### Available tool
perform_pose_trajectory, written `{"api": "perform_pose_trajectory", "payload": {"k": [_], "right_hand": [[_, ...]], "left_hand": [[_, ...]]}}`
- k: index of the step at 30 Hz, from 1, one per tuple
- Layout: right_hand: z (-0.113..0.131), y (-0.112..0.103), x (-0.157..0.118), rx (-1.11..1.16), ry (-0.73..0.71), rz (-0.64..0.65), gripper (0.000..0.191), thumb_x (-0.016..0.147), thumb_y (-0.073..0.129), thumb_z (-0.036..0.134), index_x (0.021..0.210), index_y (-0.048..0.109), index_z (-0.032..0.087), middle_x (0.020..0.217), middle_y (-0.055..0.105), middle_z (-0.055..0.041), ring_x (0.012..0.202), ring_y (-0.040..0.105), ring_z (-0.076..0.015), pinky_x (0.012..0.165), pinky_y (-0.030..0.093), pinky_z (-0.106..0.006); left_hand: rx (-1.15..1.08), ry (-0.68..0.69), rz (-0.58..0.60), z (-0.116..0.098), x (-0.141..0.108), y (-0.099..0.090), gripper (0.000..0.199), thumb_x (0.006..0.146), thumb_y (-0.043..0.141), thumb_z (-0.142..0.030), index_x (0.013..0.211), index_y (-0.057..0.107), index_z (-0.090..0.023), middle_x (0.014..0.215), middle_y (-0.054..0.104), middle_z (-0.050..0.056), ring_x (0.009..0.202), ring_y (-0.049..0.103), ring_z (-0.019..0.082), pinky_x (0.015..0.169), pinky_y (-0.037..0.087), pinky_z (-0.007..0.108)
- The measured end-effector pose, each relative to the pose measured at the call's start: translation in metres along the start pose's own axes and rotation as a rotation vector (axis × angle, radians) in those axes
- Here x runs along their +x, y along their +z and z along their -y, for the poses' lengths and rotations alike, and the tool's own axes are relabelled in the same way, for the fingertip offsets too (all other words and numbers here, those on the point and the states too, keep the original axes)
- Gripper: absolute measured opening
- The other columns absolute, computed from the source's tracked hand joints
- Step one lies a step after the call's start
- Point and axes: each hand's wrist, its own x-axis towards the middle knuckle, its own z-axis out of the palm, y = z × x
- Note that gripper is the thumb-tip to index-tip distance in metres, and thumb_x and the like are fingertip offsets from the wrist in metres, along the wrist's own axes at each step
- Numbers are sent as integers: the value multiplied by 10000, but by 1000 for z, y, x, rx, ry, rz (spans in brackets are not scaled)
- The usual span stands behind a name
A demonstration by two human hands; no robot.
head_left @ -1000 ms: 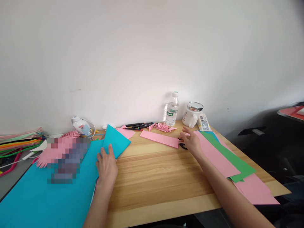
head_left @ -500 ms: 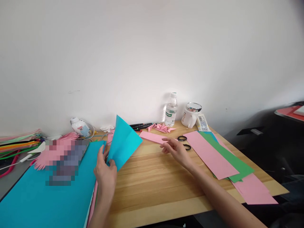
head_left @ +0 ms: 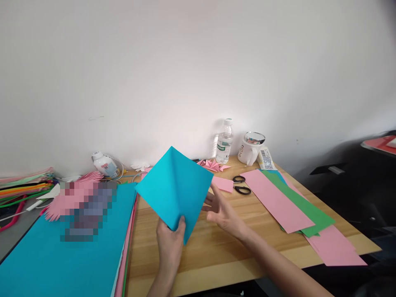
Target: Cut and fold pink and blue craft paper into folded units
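Note:
A square of blue paper point(head_left: 167, 185), creased down its middle from corner to corner, is raised above the table with one corner up. My left hand point(head_left: 171, 237) grips it near the lower corner, thumb on the front and fingers behind. Close to the paper's right edge is my right hand point(head_left: 224, 214), its fingers apart and holding nothing; some fingertips reach by or behind the edge, and I cannot tell whether they touch it. Behind that hand lie black-handled scissors point(head_left: 242, 189) and a pink paper strip point(head_left: 224, 184).
Pink and green paper sheets point(head_left: 278, 202) overlap on the right. At the back stand a water bottle point(head_left: 224, 142) and a white mug point(head_left: 250, 150), beside folded pink paper pieces point(head_left: 213, 166). A large blue sheet stack point(head_left: 77, 264) covers the left, with a white bottle point(head_left: 105, 164) behind.
My left hand has brought the blue paper rightward and turned it; the folded shape is now opened out to a square. My right hand has moved down and nearer to the paper.

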Motion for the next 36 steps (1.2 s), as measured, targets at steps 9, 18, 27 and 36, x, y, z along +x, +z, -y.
{"api": "perform_pose_trajectory", "payload": {"k": [9,18,27,36], "right_hand": [[-8,-27,-12,-283,171,-286,345,730,583,401,994,547,181,991,660,-100,908,613,-301,772,511,-457],[0,-46,-23,-356,178,-160,446,777,558,314,1199,486,188,1175,588,-111,1055,559,-300,883,460,-467],[7,-44,-51,-1120,-202,86,452,890,456,216,1332,403,297,1446,320,-51,1351,198,-273,1077,226,-499],[48,-40,-69,-999,143,613,752,701,672,485,1349,398,222,1472,223,-109,1351,111,-340,1083,168,-526]], "left_hand": [[-101,219,144,-5,7,-11,818,739,634,-354,1395,171,-203,1303,480,197,1099,550,299,802,509,414],[880,1310,342,-9,13,-47,469,769,620,-348,1212,526,-226,1269,552,111,1261,367,354,1008,14,683],[799,1173,658,14,4,-45,220,831,481,-169,970,645,-212,1023,699,52,964,640,237,878,485,425],[750,813,712,-5,-9,-61,284,813,451,-101,943,642,-267,939,703,22,882,637,170,857,454,295]]}}
